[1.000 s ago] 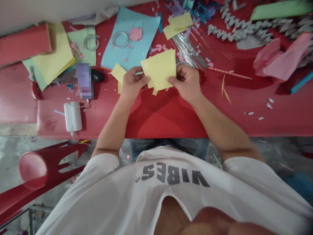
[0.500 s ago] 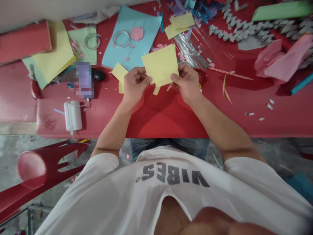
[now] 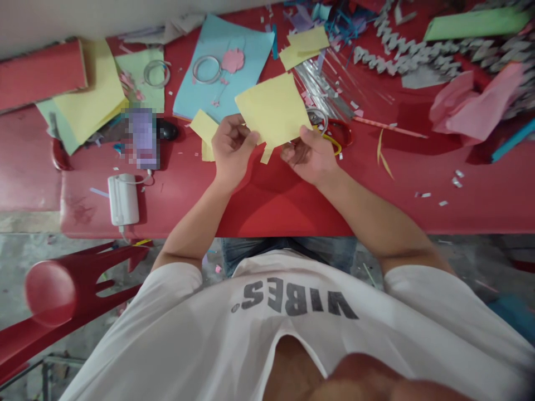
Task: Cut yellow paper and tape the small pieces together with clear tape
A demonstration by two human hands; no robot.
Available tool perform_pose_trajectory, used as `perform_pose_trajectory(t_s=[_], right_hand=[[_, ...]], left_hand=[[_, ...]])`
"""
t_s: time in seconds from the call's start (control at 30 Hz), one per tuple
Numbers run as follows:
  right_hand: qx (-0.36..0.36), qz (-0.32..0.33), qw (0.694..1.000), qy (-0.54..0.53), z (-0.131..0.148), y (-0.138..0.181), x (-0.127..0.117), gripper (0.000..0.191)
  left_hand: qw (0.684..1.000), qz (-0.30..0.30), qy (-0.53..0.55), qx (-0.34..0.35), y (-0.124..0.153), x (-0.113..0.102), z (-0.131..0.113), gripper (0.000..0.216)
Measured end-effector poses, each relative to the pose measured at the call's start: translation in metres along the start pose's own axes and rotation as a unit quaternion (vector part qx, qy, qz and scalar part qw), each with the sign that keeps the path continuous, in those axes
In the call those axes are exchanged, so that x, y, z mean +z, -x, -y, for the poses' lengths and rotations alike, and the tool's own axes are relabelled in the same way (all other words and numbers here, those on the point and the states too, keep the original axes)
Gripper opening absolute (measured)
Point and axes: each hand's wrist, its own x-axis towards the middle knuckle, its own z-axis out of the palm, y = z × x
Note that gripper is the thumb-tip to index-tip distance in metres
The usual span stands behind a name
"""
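A square piece of yellow paper (image 3: 273, 108) is held up above the red table (image 3: 288, 214). My left hand (image 3: 234, 145) pinches its lower left corner between thumb and fingers. At the lower right corner, my right hand (image 3: 313, 153) grips the sheet with the thumb on top and the fingers curled beneath. A small yellow strip (image 3: 266, 155) shows just under the sheet's lower edge. Other yellow paper pieces (image 3: 204, 125) lie beside my left hand. Scissors with red and yellow handles (image 3: 340, 139) lie behind my right hand, partly hidden.
Blue paper (image 3: 244, 39) with a wire roll (image 3: 207, 69) and a pink paper flower (image 3: 233, 60) lies at the back. A phone (image 3: 142, 136), a white power bank (image 3: 123, 199) and a mouse (image 3: 169, 130) are at left. Pink paper (image 3: 476, 106) and a pencil (image 3: 390, 127) lie right.
My right hand has slid slightly down and its fingers have curled further under the sheet. The yellow paper has tilted a little, uncovering more of the scissors.
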Motion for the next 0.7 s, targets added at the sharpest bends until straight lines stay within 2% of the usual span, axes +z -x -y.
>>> perform_pose_trajectory(t_s=[0.07,0.2,0.3,0.43,0.7], right_hand=[[-0.002,0.018,1.0,0.021,-0.001,0.001,0.0,0.048],[-0.044,0.033,0.986,0.158,-0.008,0.002,0.0,0.039],[-0.066,0.04,0.975,0.208,-0.013,0.003,0.0,0.039],[-0.075,0.039,0.973,0.216,-0.015,0.003,-0.002,0.042],[-0.087,0.027,0.975,0.203,-0.015,0.003,-0.002,0.04]], left_hand=[[1.0,-0.007,0.0,0.004,0.001,0.001,0.0,0.04],[1.0,-0.008,0.007,0.008,0.004,0.005,0.004,0.043],[1.0,0.004,0.017,0.003,0.007,0.007,0.008,0.046],[1.0,0.023,0.015,-0.003,0.009,0.008,0.012,0.047],[0.997,0.049,-0.044,0.037,0.008,0.003,0.011,0.045]])
